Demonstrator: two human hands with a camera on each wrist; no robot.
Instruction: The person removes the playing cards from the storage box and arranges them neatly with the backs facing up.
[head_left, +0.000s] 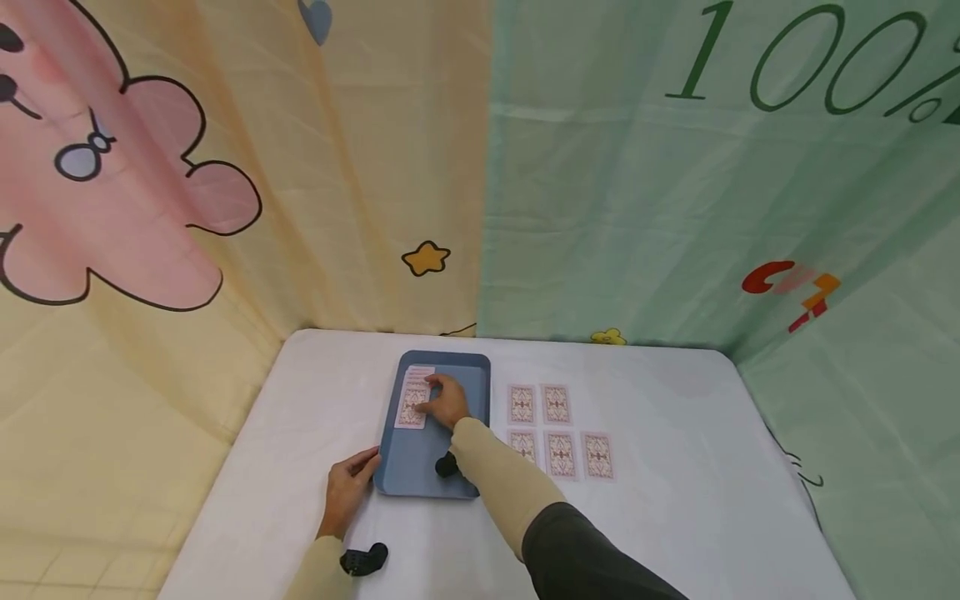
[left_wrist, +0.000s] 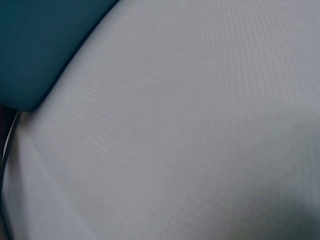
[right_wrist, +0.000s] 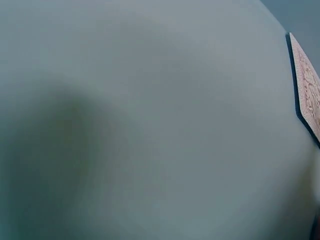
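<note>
White tabletop [head_left: 675,533]. Blue tray [head_left: 408,475] on it. Left hand [head_left: 348,492]: grip relaxed, fingertips at tray's left rim. Right hand [head_left: 446,402] over tray, thumb and finger at overlapping cards [head_left: 411,408], upper left inside; cannot tell if grip pinches one. Five single cards [head_left: 557,404] right of tray, two rows.

Bright and evenly lit in head view; dimmer, soft in both wrist views, blurrily shadowed across the tray [right_wrist: 200,110].
</note>
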